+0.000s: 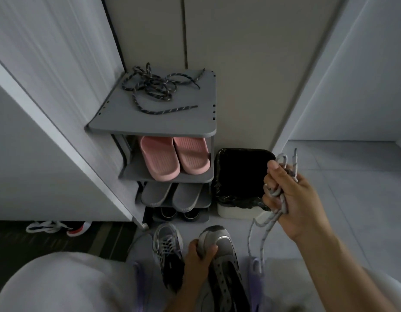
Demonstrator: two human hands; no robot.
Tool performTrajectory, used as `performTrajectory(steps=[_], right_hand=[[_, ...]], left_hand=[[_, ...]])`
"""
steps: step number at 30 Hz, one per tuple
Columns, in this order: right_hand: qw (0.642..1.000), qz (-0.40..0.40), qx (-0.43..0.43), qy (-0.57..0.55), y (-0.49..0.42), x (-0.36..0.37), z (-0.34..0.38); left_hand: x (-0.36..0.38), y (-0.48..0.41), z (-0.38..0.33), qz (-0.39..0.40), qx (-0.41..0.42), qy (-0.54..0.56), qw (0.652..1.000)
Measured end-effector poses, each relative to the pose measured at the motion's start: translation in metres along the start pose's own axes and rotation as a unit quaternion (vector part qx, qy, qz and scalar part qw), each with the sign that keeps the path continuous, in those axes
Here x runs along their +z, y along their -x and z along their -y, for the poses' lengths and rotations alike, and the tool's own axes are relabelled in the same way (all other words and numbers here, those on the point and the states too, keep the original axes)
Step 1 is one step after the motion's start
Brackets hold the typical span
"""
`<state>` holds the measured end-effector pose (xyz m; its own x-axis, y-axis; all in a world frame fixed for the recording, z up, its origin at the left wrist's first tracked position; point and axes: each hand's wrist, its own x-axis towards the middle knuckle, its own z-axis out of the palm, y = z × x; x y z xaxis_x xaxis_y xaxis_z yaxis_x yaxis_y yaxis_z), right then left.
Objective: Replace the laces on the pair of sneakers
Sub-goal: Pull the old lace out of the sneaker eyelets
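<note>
1. Clearly, the person looks down at two sneakers on the pale floor (352, 188), near to the body.
2. The left hand (198, 257) holds the right sneaker (226, 246) at its toe; the grip is closed, with fingers and thumb curled round the toe cap. This sneaker has open eyelets with no lace in them.
3. The left sneaker (167, 246) stands just beside it, to the left, and has its pale lace in place.
4. The right hand (292, 199) is raised to the right, above the floor. Its grip is closed round a bunched grey lace (275, 194); one loop and one tip stick out on top, and two strands hang down from the fist.
5. Farther away, a grey shoe rack (172, 118) stands against the wall. A dark lace (154, 88) lies tangled on its top shelf.
6. Pink slippers (172, 157) are on the shelf below, and grey slippers (170, 194) one shelf lower.
7. Just right of the rack stands a bin (235, 212) lined with a black bag.
</note>
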<state>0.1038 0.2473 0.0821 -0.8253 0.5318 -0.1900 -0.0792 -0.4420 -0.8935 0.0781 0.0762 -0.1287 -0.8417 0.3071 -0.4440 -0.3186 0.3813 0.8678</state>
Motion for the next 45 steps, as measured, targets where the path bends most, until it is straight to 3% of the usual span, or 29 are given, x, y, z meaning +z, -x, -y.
performTrajectory(steps=[8,15,22,45], right_hand=[[1.000,-0.006,-0.007,0.025,-0.006,-0.012,-0.004],[1.000,-0.016,-0.012,0.023,-0.012,-0.001,-0.002],[0.999,-0.019,-0.013,0.040,-0.007,0.000,-0.005],[0.999,-0.026,-0.001,0.034,-0.007,-0.001,-0.008]], left_hand=[[0.023,-0.017,0.017,0.006,-0.010,-0.027,1.000],[0.006,-0.031,0.021,-0.004,-0.056,0.117,0.992],[0.000,-0.031,-0.002,0.009,-0.034,0.196,0.980],[0.011,-0.045,0.025,-0.051,-0.028,0.032,0.998]])
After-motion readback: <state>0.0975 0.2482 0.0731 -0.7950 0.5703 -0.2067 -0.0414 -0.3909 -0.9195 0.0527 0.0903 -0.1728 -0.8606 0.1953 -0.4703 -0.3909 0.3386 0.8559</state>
